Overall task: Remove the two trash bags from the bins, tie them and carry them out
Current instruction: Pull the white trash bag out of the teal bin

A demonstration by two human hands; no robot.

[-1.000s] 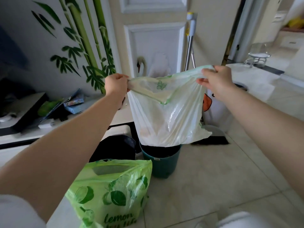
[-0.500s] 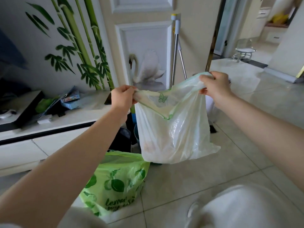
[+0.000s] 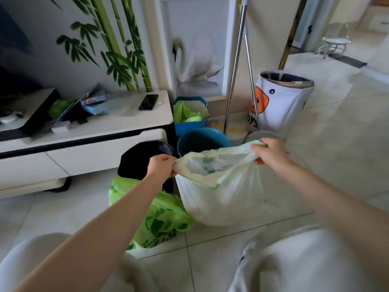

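Observation:
A white translucent trash bag (image 3: 221, 194) with green trim rests on the tiled floor in front of the teal bin (image 3: 202, 140), its mouth held wide. My left hand (image 3: 162, 167) grips the bag's left rim and my right hand (image 3: 269, 152) grips the right rim. Beside it on the left lies a green lemon-print bag (image 3: 162, 218), slumped on the floor and touching the white bag. A black bin (image 3: 143, 159) stands behind my left hand, partly hidden by it.
A white TV cabinet (image 3: 84, 131) with a phone (image 3: 148, 102) and clutter runs along the left wall. A blue box with green bags (image 3: 189, 114), mop poles (image 3: 237, 66) and a white fabric duck basket (image 3: 282, 100) stand behind the bins. My knees fill the bottom of the view.
The white bag has come down from above the teal bin to the floor in front of it. Both hands dropped with it, and the camera now looks lower.

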